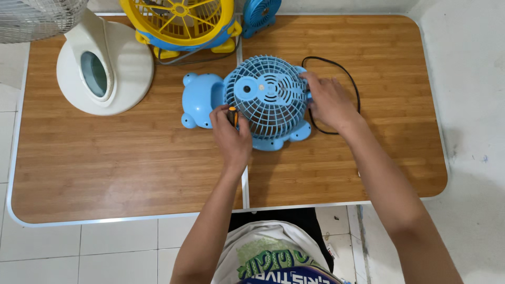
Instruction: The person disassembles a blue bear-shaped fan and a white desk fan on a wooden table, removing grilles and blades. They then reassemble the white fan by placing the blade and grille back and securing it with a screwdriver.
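Fan, small and light blue, lying near the middle of the table, just right of the seam between the two wooden panels, round grille facing up. Going left to right across the top:

- Far left corner: edge of a white fan grille, cut off by the frame.
- Next to it: white base, round and domed, with an oval opening in its neck, resting on the left panel.
- Further right, at the back edge: yellow fan on yellow feet, with a blue rim.
- Just beside that: blue fan, small, mostly out of view.
- Below these: blue shell, rounded with stubby feet, touching the left side of the grille.
- At the grille's lower left: left hand, curled tight around a screwdriver with an orange and black handle, tip hidden against the grille's rim.
- At the grille's right edge: right hand, fingers spread and pressed flat against the fan's side, gripping nothing else.
- Behind and around that hand: black cord, looping over the right panel and back under the wrist.

Below the table: pale floor tiles, plus a printed shirt at the bottom edge.
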